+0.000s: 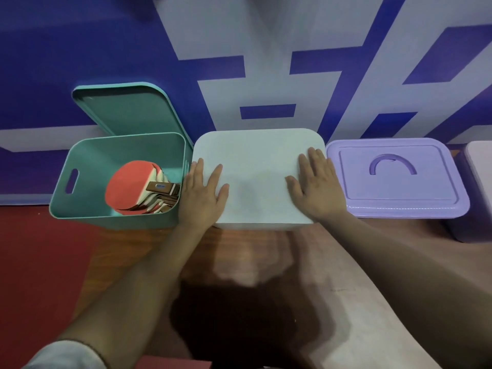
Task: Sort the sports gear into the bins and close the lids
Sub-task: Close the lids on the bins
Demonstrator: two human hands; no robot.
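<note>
a pale sleeve [66,355] shows nearest. the brown table [253,262] lies in front of the white lid [258,161]. the left hand [203,194] lies flat on the left side of the white lid, fingers straight and spread, holding nothing. the right hand [316,187] lies flat on its right side the same way. just left of the white lid stands the open teal bin [87,155] with red ping-pong paddles [127,187] inside. just right of it a purple lid [396,187] sits shut. behind and left of the white lid, the teal lid [133,113] leans on the blue and white wall [80,49].
</note>
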